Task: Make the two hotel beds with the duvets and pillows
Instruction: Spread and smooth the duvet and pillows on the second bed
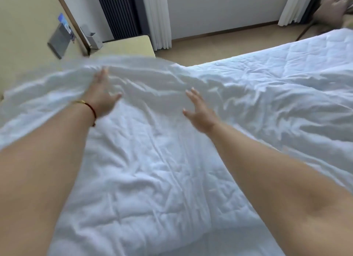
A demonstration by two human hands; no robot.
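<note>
Duvet (152, 160): white, rumpled, spread over bed beneath both palms, its raised fold just beyond the fingertips. Left hand (101, 97) and right hand (198, 112): arms outstretched, fingers straight and splayed, holding nothing. Advice: sweep flat-palmed outward from centre, pressing lightly, so creases run off the edges.

Duvet (152, 160): white quilted cloth, matt, creased. Nightstand (126, 45): smooth, pale.
</note>
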